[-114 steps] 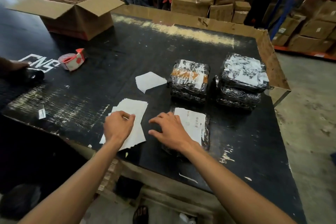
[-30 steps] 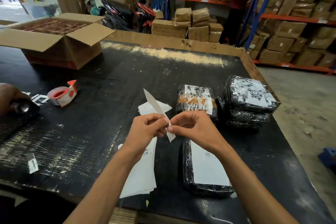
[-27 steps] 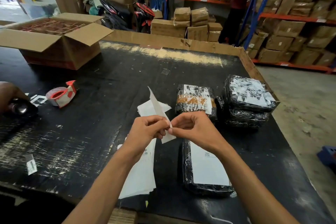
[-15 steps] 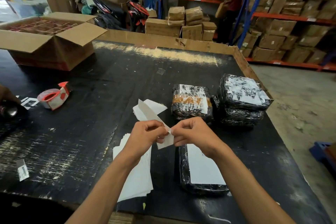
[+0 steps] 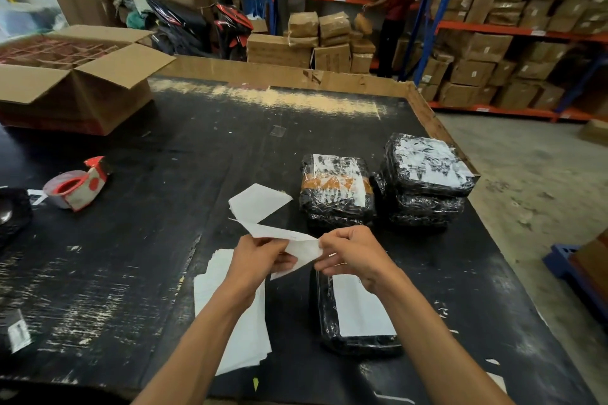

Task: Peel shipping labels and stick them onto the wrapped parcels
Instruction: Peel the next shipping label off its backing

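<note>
Above the black table (image 5: 131, 273), my left hand (image 5: 255, 261) and my right hand (image 5: 353, 253) both pinch a white shipping label sheet (image 5: 301, 248), which bends and splits between them. Under my right wrist lies a black wrapped parcel (image 5: 357, 344) with a white label on top. A stack of white label sheets (image 5: 241, 335) lies under my left forearm. A loose white sheet (image 5: 260, 204) lies beyond my hands. Further back stand a wrapped parcel with an orange band (image 5: 335, 189) and a stack of wrapped parcels (image 5: 424, 177) at the right edge.
A red-and-white tape roll (image 5: 75, 184) lies at the left. An open cardboard box (image 5: 75, 76) stands at the back left. A dark object (image 5: 13, 210) sits at the far left edge. A person in red (image 5: 396, 10) stands by the shelves of cartons behind the table.
The label sheet, upright between my fingers a second ago, has tilted down toward flat, and its layers are spreading apart as my hands pull slightly away from each other.
</note>
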